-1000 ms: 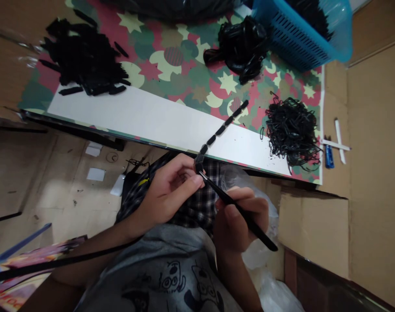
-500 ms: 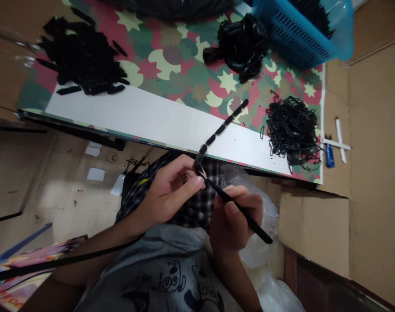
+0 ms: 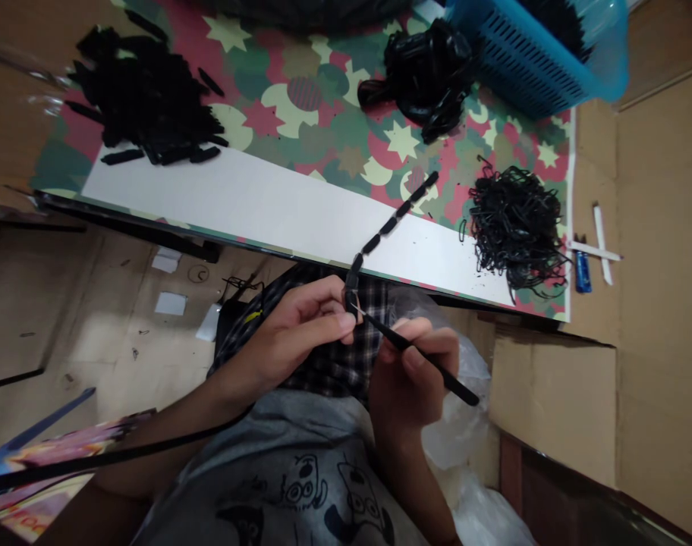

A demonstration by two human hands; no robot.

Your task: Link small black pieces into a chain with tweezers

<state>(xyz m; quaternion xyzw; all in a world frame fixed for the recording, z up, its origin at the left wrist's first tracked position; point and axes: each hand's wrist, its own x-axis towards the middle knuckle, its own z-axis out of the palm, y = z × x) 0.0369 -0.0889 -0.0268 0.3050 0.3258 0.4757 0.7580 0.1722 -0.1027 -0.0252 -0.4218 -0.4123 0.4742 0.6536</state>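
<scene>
My left hand pinches the near end of a chain of small black links. The chain runs up and to the right over the edge of the low table. In my right hand I hold black tweezers like a pen. Their metal tip touches the link at my left fingertips. Both hands hover over my lap, just in front of the table edge.
A pile of black sticks lies at the table's far left, a heap of thin black loops at the right. Black clumped parts sit beside a blue basket. A blue lighter lies on cardboard. A clear plastic bag rests on my lap.
My right hand has moved slightly up and left, and the tweezers lie flatter. The left hand keeps its hold on the chain end.
</scene>
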